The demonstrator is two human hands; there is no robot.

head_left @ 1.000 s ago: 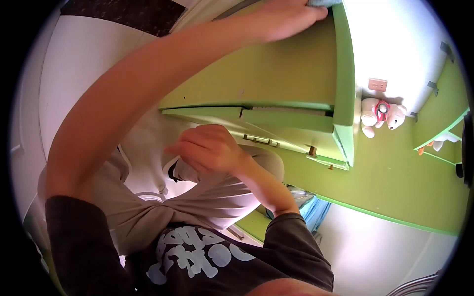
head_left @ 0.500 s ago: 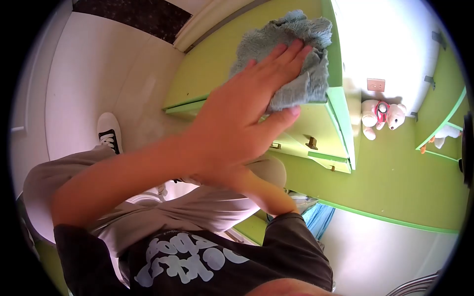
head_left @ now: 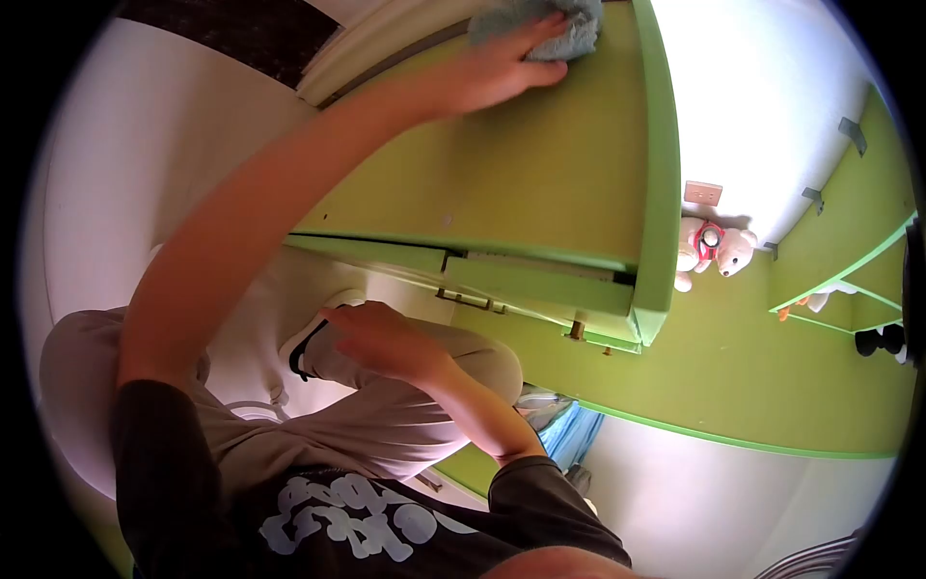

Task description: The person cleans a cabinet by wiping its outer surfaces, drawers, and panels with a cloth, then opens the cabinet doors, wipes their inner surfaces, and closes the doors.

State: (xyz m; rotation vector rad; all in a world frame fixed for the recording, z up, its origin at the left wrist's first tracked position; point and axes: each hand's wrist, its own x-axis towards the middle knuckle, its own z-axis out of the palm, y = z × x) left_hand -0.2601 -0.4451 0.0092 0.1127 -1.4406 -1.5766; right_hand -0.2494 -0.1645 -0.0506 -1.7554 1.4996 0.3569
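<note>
Here, the left hand [head_left: 497,73] spreads over a gray-blue cloth [head_left: 577,31] on the green cabinet [head_left: 540,164].
Below it, the right hand [head_left: 386,342] hovers near the knee [head_left: 490,367], blurred; whether its fingers are closed, I cannot tell.

A dark, charcoal-brown T-shirt [head_left: 497,523], its short sleeves [head_left: 169,454] cut wide, is worn well behind the left hand [head_left: 492,75] and right hand [head_left: 381,340]; chunky, rounded pale-grey lettering [head_left: 357,511] crosses its chest; loose greyish-beige trousers [head_left: 386,425] crease below the right hand; beside that hand shows a pale shoe [head_left: 294,349] with black parts.
</note>
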